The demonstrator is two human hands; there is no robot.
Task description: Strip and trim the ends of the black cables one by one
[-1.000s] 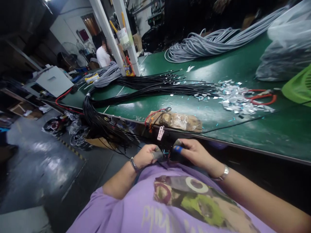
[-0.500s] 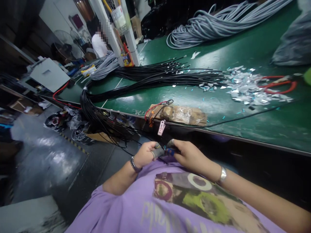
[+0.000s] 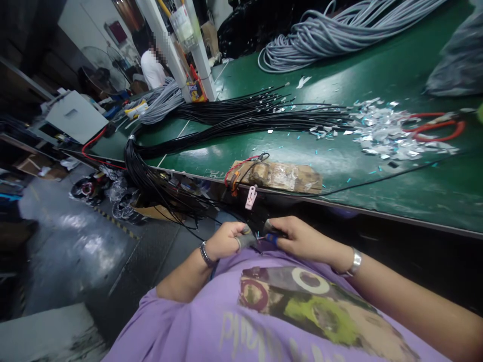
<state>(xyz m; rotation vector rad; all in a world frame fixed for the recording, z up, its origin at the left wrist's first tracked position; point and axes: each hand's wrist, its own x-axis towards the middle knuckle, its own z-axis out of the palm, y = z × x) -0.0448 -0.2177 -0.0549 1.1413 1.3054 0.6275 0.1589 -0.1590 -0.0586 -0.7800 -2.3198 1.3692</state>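
Note:
Both my hands are low in front of my purple shirt, just below the edge of the green table (image 3: 396,201). My left hand (image 3: 226,240) is curled, its taped fingertips pinching the end of a thin black cable (image 3: 252,236). My right hand (image 3: 298,237) is closed too, gripping a small blue-handled tool (image 3: 272,238) against that cable end. The two hands almost touch. A thick bundle of black cables (image 3: 226,125) lies across the table and hangs off its left edge.
A taped wooden block (image 3: 281,176) with red wires sits at the table edge. Foil scraps (image 3: 381,133) and red-handled scissors (image 3: 433,128) lie to the right. Grey cable coils (image 3: 320,35) rest at the back. A person in white (image 3: 153,68) stands far off.
The view has tipped downward and closer to the table. My hands have stayed together at the cable end, with the right hand's fingers shifting slightly over the blue tool.

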